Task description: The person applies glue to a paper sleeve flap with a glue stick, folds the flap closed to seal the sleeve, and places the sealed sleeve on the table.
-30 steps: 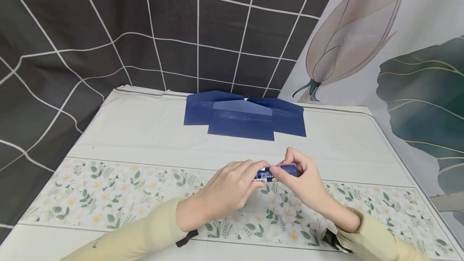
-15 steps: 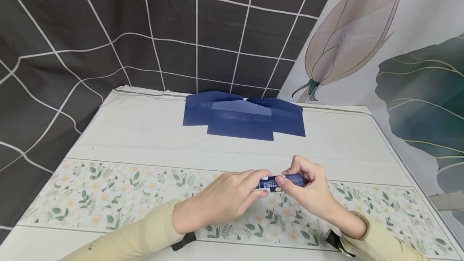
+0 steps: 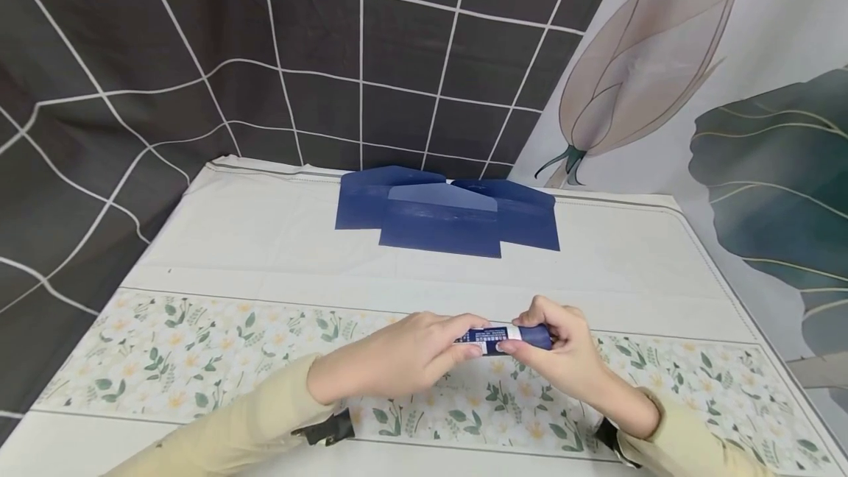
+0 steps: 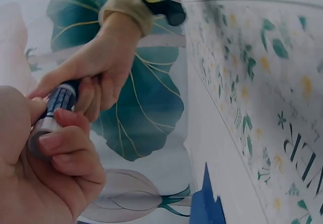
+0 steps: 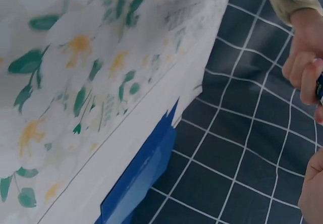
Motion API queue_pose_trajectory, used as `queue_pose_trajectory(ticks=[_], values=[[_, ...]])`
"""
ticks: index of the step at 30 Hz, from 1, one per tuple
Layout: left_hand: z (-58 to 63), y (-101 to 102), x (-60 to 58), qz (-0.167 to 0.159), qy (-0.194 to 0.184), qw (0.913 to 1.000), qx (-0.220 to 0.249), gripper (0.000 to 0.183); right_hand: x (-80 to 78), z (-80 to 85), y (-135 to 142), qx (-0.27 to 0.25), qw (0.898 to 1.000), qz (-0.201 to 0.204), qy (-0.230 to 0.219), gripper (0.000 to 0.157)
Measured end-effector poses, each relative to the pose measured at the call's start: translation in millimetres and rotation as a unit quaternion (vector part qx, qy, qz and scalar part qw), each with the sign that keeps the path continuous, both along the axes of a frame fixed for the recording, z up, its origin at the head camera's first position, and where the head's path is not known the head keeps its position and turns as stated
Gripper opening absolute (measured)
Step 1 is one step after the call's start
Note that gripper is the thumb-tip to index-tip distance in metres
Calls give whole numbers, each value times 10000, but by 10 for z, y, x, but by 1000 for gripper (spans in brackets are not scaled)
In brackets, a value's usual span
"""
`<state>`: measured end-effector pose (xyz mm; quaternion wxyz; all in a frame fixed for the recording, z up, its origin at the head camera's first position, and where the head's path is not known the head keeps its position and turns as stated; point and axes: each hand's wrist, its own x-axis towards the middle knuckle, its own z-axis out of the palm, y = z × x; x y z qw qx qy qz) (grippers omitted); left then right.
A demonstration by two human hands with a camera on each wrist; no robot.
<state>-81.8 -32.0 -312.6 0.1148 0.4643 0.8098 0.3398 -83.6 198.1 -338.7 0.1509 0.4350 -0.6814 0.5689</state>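
Both hands hold a dark blue glue stick (image 3: 492, 338) level over the floral part of the table, in the head view. My left hand (image 3: 414, 353) grips its labelled body, fingers over the top and thumb below. With fingers and thumb my right hand (image 3: 563, 352) pinches the dark blue cap (image 3: 535, 336) at the right end. Between label and cap shows a white band (image 3: 513, 333). The left wrist view shows the round pale base (image 4: 39, 144) inside the curled left fingers. Only a sliver of the glue stick (image 5: 320, 89) appears in the right wrist view.
Three dark blue envelopes (image 3: 440, 230) lie overlapping at the table's back edge, flaps up. The white table cover (image 3: 265, 241) has a floral band (image 3: 218, 359). A dark checked curtain (image 3: 318, 43) hangs behind and left, a leaf-patterned one (image 3: 662, 94) at the right.
Both hands have come slightly nearer with the glue stick. The right hand has shifted a little right along it, and a white band beside the cap now shows.
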Motion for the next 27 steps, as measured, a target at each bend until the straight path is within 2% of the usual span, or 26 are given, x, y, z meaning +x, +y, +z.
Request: queue_pose_trajectory(ticks=[3,6,8,11,14,16,19,22,27], values=[[7,-16,-35,-64,-331,9994,-101,36,-36,-36,3,51,9998,26,191,37],[-4,-27,-60,102,-254,9995,-168,36,-33,-17,16,534,9979,-353,65,34],[-31,-32,-76,374,93,9992,-130,34,-15,27,26,1033,9919,-689,-267,28],[-71,-37,-98,992,681,9927,-53,32,6,110,39,1728,9725,-1102,-1105,20],[-94,-50,-113,1453,997,9843,96,31,2,168,46,2019,9529,-1283,-1863,20],[-102,-53,-118,1591,1077,9811,218,32,0,189,49,1973,9451,-1401,-2196,22],[-109,-51,-119,1637,1075,9800,337,32,6,206,51,1727,9432,-1521,-2398,25],[-104,-50,-113,1597,970,9818,334,33,22,220,49,1541,9462,-1618,-2339,26],[-77,-75,-97,1409,787,9868,124,35,48,241,50,1539,9491,-1571,-2253,25]])
